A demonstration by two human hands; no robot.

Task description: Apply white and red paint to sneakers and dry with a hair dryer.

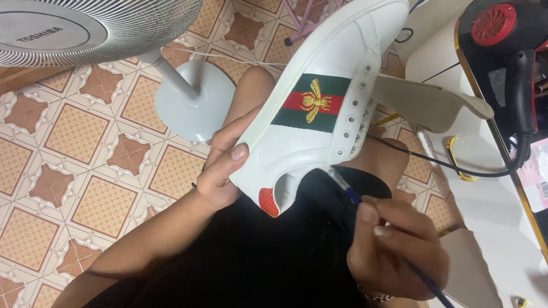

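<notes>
1. The left hand [220,171] has its grip pressed around the heel end of one white sneaker [319,97], thumb lying flat on the leather side and the fingers hidden behind the shoe.
2. The right hand [394,251] has its grip pinched on one thin blue-handled brush [349,191], thumb and forefinger pressed together on the shaft; the pale tip of the brush reaches the inside of the heel opening.
3. The sneaker is held in the air above the lap, middle of the scene, toe pointing far and right, heel near.
4. On the sneaker: one green-and-red stripe with one gold bee [315,101], one red heel tab [268,201], one row of lace holes without laces, and one tongue [428,101] folded out to the right.
5. To the far left stands one white pedestal fan [85,28] with its round base [197,100] on the patterned tile floor [74,171].
6. To the right, a white tabletop [491,199] carries one black hair dryer [508,40] with a red rear grille and one black cord [456,168] trailing from it.
</notes>
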